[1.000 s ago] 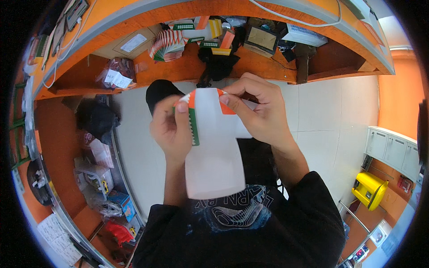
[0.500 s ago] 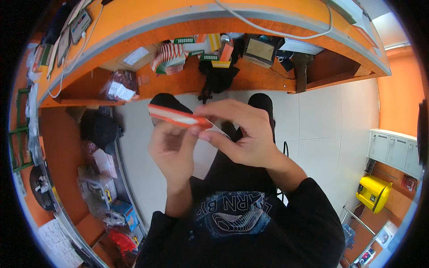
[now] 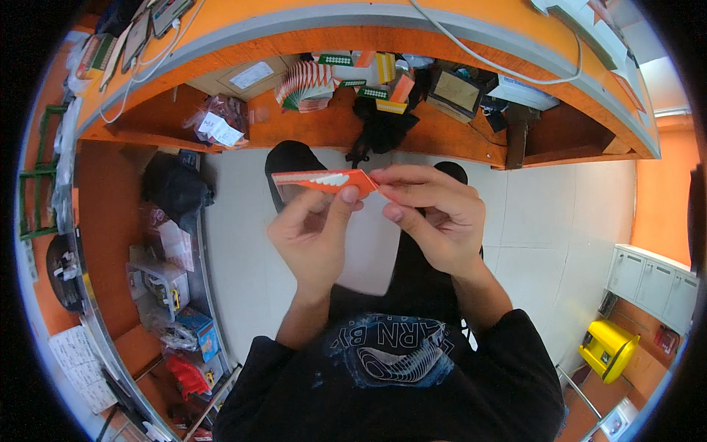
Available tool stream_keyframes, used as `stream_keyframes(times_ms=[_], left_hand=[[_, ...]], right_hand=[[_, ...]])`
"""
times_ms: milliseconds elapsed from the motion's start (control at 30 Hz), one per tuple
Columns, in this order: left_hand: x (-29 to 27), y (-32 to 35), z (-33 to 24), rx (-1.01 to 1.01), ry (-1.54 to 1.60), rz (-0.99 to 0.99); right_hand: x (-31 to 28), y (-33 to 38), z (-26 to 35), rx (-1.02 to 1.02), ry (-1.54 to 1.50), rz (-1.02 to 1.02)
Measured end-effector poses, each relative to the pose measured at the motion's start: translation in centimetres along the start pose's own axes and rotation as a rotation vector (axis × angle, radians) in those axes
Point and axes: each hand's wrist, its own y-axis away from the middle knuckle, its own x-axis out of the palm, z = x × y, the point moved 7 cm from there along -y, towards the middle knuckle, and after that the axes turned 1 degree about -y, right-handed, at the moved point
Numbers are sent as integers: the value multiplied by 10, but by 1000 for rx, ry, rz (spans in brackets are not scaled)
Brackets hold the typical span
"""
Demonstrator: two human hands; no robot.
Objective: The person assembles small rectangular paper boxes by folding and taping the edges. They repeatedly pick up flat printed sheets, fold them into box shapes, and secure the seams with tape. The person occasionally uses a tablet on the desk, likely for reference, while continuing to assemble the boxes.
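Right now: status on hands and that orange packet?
Both hands up, left hand and right hand pinching the flat orange packet edge-on. White sheet hangs below. Nothing blocking.

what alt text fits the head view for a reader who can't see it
Both hands hold a flat orange and white packet at chest height, left hand underneath, right hand pinching its right end. Beyond them is a cluttered orange shelf.
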Motion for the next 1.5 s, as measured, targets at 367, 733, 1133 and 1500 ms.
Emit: stream_keyframes(times_ms=[367,733,1133,1500], left_hand=[[3,-1,-8,121,-163,182],[0,3,-3,144,-49,176],[-2,13,4,154,-18,164],[6,10,-5,173,120,235]], right_hand=[[4,-4,-7,8,103,-11],[7,1,-5,99,-12,-15],[13,10,21,-57,320,-26],[5,10,31,-187,296,23]])
